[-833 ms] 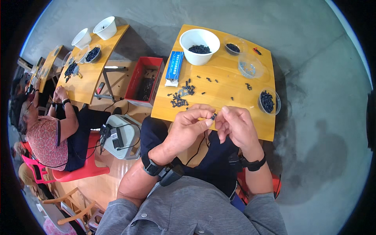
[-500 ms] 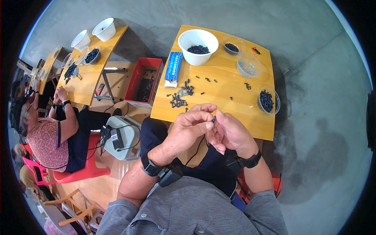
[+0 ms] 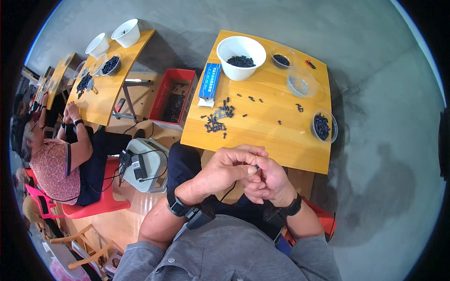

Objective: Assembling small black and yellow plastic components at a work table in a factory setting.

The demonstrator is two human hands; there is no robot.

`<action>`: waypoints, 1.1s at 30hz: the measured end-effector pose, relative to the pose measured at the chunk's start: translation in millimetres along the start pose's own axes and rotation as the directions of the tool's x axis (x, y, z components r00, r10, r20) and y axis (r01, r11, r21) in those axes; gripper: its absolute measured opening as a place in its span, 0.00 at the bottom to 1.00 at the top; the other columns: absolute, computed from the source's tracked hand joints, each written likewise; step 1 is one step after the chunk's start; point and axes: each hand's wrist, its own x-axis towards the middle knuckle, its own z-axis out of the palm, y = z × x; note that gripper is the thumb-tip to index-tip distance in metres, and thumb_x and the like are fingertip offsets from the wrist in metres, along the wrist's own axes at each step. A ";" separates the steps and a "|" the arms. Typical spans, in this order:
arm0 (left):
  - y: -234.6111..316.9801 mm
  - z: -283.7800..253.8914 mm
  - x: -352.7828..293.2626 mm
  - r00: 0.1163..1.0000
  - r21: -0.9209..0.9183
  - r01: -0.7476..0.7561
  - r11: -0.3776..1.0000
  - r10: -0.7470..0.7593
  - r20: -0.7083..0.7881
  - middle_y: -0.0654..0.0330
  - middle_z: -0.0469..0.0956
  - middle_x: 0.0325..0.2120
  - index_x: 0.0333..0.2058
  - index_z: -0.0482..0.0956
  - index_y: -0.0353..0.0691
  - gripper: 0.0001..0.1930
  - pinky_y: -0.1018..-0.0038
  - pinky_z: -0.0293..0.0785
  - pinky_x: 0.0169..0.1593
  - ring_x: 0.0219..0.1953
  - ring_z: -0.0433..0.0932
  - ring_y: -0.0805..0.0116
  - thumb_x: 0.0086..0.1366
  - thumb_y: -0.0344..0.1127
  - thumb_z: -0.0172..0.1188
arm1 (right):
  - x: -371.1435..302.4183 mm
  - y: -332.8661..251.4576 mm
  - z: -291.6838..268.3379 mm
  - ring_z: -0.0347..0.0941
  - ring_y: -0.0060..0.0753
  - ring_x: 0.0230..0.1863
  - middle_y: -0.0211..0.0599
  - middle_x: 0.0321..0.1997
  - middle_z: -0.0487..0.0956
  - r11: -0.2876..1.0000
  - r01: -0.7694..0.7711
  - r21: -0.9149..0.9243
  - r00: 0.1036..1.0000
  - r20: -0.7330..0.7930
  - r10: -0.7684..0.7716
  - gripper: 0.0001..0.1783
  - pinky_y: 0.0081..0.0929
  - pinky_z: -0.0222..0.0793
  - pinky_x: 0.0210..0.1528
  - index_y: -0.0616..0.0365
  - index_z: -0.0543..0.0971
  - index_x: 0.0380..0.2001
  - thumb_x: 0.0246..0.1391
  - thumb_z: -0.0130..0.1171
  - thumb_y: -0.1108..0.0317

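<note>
My left hand (image 3: pixel 230 169) pinches a small black part (image 3: pixel 256 166) between thumb and forefinger, just beyond the table's near edge. Pressed up against it, my right hand (image 3: pixel 271 180) has its fingers curled in at the same part; most of the part is covered by fingers. Ahead of my hands lies a loose pile of small black parts (image 3: pixel 215 125) mixed with small clear or silvery pieces. A few single black parts (image 3: pixel 251 99) are scattered over the wooden table (image 3: pixel 262 136).
A white bowl (image 3: pixel 236 74), a blue box (image 3: pixel 209 84) and clear tubs with black parts (image 3: pixel 321 127) or silvery pieces (image 3: pixel 301 84) stand on the table. A red bin (image 3: pixel 161 93) is on the floor to the left. Another person (image 3: pixel 56 159) sits further left.
Both hands have moved down toward my body. The right hand's fingers, more spread before, are now curled in around the part against the left hand.
</note>
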 end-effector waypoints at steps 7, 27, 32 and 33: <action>0.5 -8.1 -0.1 0.996 0.038 0.091 0.995 -0.092 0.000 0.55 0.75 0.46 0.40 0.80 0.33 0.10 0.73 0.68 0.54 0.51 0.73 0.67 0.60 0.22 0.54 | 11.6 16.9 6.7 0.51 0.19 0.04 0.23 0.07 0.56 0.991 0.114 0.072 0.985 -0.142 -0.102 0.25 0.28 0.63 0.09 0.50 0.65 0.17 0.59 0.45 0.44; 24.9 -31.9 14.3 0.984 0.173 0.119 0.978 -0.139 0.107 0.52 0.72 0.51 0.41 0.81 0.33 0.13 0.74 0.66 0.54 0.49 0.72 0.67 0.56 0.21 0.56 | 17.7 -1.3 5.1 0.59 0.22 0.11 0.25 0.14 0.59 0.994 0.090 0.061 0.995 0.034 -0.092 0.26 0.39 0.74 0.19 0.55 0.67 0.25 0.60 0.42 0.41; 25.0 -32.1 6.6 0.993 0.118 0.100 0.988 -0.107 0.058 0.54 0.74 0.47 0.34 0.80 0.29 0.07 0.75 0.67 0.51 0.45 0.73 0.69 0.56 0.20 0.56 | 20.2 5.3 8.4 0.60 0.22 0.11 0.24 0.15 0.61 0.993 0.084 0.085 0.996 0.002 -0.085 0.31 0.33 0.74 0.18 0.54 0.67 0.22 0.60 0.37 0.37; 26.6 -29.3 6.5 0.991 0.106 0.127 0.986 -0.131 0.034 0.55 0.75 0.45 0.32 0.79 0.29 0.06 0.75 0.68 0.50 0.44 0.73 0.70 0.55 0.20 0.56 | 18.9 4.5 8.6 0.60 0.22 0.11 0.24 0.15 0.61 0.993 0.086 0.084 0.996 0.002 -0.086 0.31 0.33 0.74 0.18 0.54 0.67 0.22 0.60 0.37 0.37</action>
